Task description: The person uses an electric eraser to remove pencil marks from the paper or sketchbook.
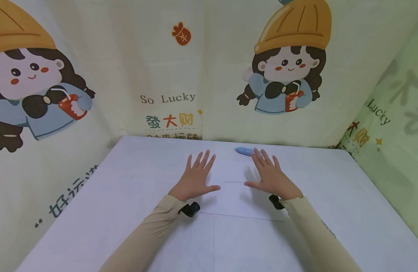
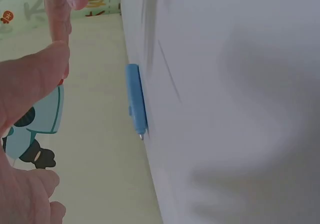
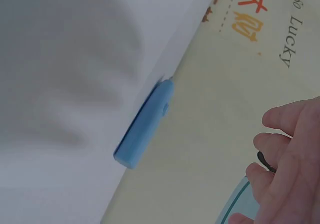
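Blue pen-shaped tool [image 1: 243, 151] is seen lying near the far edge of the white counter [image 1: 110, 204], with its thin tip directed to the left in the head view. Its other end is partly covered there by the right hand [image 1: 273, 181], but in the right wrist view the two are clearly apart. The left hand [image 1: 193, 179] is held to the left of the tool, nearer to the person. Both hands are spread, thumbs turned toward each other, and nothing is gripped. Below them a white sheet [image 1: 236, 204], marked by one short thin line, is laid flat. Behind the counter, a printed cloth [image 1: 222, 124] is hung.
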`<state>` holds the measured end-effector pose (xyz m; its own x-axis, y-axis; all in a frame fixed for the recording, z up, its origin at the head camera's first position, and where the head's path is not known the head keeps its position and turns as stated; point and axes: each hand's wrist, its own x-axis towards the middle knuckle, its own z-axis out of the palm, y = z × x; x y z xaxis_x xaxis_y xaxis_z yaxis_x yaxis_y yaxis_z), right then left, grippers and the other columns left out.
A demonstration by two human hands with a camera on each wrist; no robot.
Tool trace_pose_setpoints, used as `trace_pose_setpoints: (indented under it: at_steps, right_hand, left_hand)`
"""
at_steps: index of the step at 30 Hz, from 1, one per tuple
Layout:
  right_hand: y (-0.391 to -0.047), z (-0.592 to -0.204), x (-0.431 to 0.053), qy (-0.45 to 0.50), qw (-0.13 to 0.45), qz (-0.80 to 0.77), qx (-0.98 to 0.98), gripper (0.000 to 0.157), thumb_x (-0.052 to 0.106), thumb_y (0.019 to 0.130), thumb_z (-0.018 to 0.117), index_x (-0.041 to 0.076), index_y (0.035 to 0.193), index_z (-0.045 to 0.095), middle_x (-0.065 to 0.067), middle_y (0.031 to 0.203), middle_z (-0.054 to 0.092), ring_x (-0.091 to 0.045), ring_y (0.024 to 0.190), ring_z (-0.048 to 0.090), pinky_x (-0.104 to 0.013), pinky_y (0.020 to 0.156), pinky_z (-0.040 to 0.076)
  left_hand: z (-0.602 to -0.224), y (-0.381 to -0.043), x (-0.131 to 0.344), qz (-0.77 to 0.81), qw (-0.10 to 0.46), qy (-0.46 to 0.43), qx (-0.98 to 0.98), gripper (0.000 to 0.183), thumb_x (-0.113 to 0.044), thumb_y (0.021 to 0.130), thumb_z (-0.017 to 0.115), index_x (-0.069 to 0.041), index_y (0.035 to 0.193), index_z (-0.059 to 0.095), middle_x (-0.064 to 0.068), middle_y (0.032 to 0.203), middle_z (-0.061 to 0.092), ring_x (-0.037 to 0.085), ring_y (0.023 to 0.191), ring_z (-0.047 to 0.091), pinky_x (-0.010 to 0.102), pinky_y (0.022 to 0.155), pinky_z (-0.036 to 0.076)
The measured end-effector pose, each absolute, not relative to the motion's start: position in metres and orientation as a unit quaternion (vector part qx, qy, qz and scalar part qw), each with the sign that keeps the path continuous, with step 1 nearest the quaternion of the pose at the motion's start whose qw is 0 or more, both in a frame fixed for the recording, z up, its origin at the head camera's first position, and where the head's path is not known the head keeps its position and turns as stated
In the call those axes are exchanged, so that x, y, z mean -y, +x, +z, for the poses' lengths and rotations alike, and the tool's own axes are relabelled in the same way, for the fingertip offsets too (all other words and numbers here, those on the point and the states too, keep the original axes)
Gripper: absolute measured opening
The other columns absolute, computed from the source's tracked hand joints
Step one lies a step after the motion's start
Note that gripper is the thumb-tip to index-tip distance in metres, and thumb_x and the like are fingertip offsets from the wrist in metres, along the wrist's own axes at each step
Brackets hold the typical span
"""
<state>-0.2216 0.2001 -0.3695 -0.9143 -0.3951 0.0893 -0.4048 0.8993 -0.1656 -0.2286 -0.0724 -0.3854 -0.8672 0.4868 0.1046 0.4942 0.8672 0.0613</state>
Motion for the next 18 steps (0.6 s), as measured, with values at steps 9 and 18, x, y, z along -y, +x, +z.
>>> trace_pose_setpoints:
  at_steps: [9,18]
  right_hand:
    - [-0.239,-0.364,-0.209,0.208,0.04,0.077,0.974,0.095,0.054,0.083,0.059,0.001,0.149,0.016,-0.019,0.157,0.012,-0.039,0.145,0.007,-0.063,0.111,0.004]
    - [-0.26,-0.36,-0.215,0.199,0.026,0.076,0.977,0.092,0.049,0.086,0.059,0.001,0.149,0.013,-0.019,0.157,0.012,-0.039,0.145,0.007,-0.062,0.112,0.003]
  left_hand:
    - [-0.39,-0.226,0.077,-0.042,0.037,-0.263,0.963,0.1,-0.066,0.08,0.055,-0.015,0.152,0.006,0.01,0.16,0.002,0.031,0.148,0.004,0.058,0.114,0.0]
    - [-0.393,-0.222,0.08,-0.021,0.024,-0.27,0.962,0.095,-0.065,0.081,0.054,-0.017,0.152,0.012,0.011,0.159,0.005,0.032,0.147,0.008,0.059,0.114,0.005]
